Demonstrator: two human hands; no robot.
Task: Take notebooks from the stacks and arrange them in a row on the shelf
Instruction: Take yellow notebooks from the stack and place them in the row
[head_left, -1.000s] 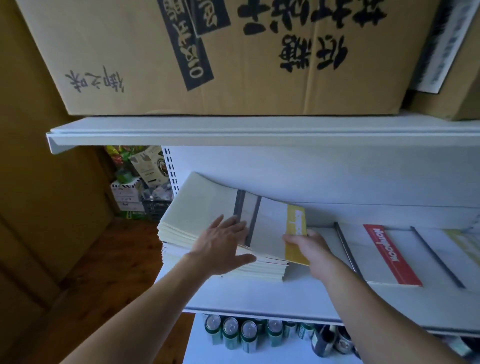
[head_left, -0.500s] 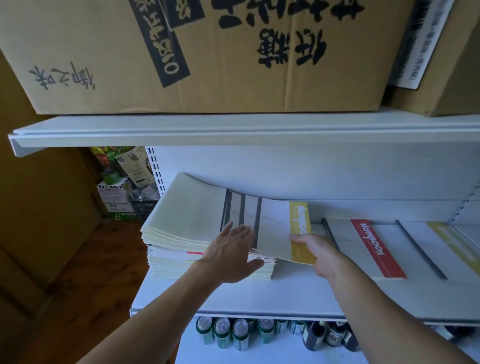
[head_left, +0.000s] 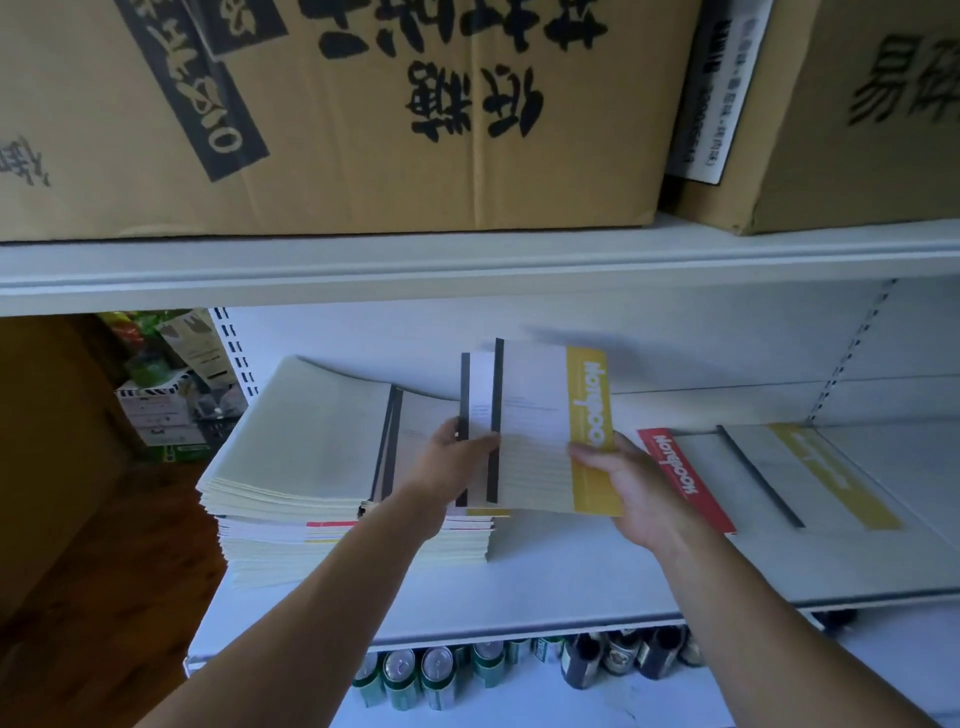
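Observation:
A tall stack of notebooks (head_left: 311, 447) lies at the left end of the white shelf (head_left: 545, 587). Above its right part, two or three notebooks with dark spines are lifted and fanned. The front one is a yellow-banded notebook (head_left: 540, 431). My right hand (head_left: 631, 488) grips its lower right corner by the yellow band. My left hand (head_left: 452, 462) pinches the dark-spined notebooks (head_left: 480, 395) behind it. To the right, a red-banded notebook (head_left: 685, 478) and another yellow-banded notebook (head_left: 810, 473) lie flat in a row on the shelf.
Big cardboard boxes (head_left: 363, 114) sit on the upper shelf (head_left: 467, 270) just overhead. Cans and dark bottles (head_left: 493, 670) fill the shelf below. Left of the shelving are a wooden floor (head_left: 93, 597) and packaged goods (head_left: 171, 384).
Both hands have lifted the yellow-banded notebook and the ones behind it up off the stack and slightly right. My view has shifted right, closer to the shelf.

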